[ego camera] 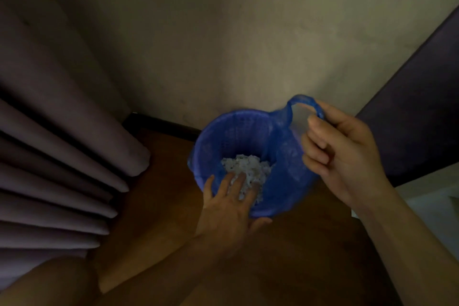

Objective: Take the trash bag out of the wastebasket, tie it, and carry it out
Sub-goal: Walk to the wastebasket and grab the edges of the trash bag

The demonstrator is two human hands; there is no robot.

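Observation:
A round wastebasket (198, 156) stands on the wooden floor by the wall, lined with a thin blue trash bag (280, 156). White crumpled paper (248, 166) lies at the bag's bottom. My right hand (342, 154) is at the basket's right rim, pinching one blue bag handle loop (304, 102) and lifting it above the rim. My left hand (231, 204) reaches in over the near rim, fingers spread and resting on the paper and the bag's inner wall. Whether it grips the bag is unclear.
Mauve pleated curtains (62, 156) hang at the left, down to the floor. A beige wall (223, 45) with a dark skirting board runs behind the basket. A dark panel (409, 119) leans in at the right, with a pale surface (432, 211) below it. My knee (49, 281) shows bottom left.

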